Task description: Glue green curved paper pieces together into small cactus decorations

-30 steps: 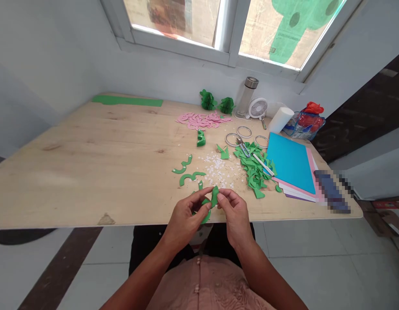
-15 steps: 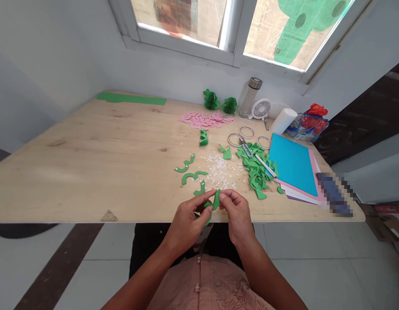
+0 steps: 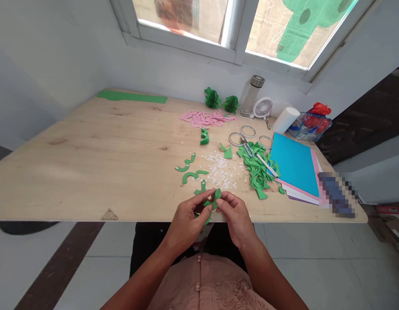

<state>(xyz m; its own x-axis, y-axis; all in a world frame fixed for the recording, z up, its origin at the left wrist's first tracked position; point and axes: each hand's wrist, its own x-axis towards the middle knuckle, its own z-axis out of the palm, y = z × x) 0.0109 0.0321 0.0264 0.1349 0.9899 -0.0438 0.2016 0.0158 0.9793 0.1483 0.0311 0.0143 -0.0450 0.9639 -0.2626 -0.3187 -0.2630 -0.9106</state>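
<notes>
At the table's front edge, my left hand [image 3: 191, 217] pinches a curved green paper cutout [image 3: 217, 194] between thumb and fingers. My right hand [image 3: 235, 215] grips the same cutout from the other side, thumb pressed on it. More green paper shows below my left fingers, partly hidden by the hand. Just beyond lie several wavy green paper strips [image 3: 194, 175], some with small white patches on them. Tiny white scraps [image 3: 220, 168] are scattered beside the strips.
Green offcuts [image 3: 259, 170] are heaped at right, with small thread snips [image 3: 247, 147] and a white pen-like stick [image 3: 267, 165] on top. Tape rolls [image 3: 248, 131], a blue sheet [image 3: 294, 163], pink cutouts [image 3: 202, 118], a bottle [image 3: 252, 97] and a fan [image 3: 262, 107] sit farther back.
My right thumb has moved slightly left and down onto the green cutout, whose upper end now looks turned. My left hand stays almost still. The view has shifted slightly.
</notes>
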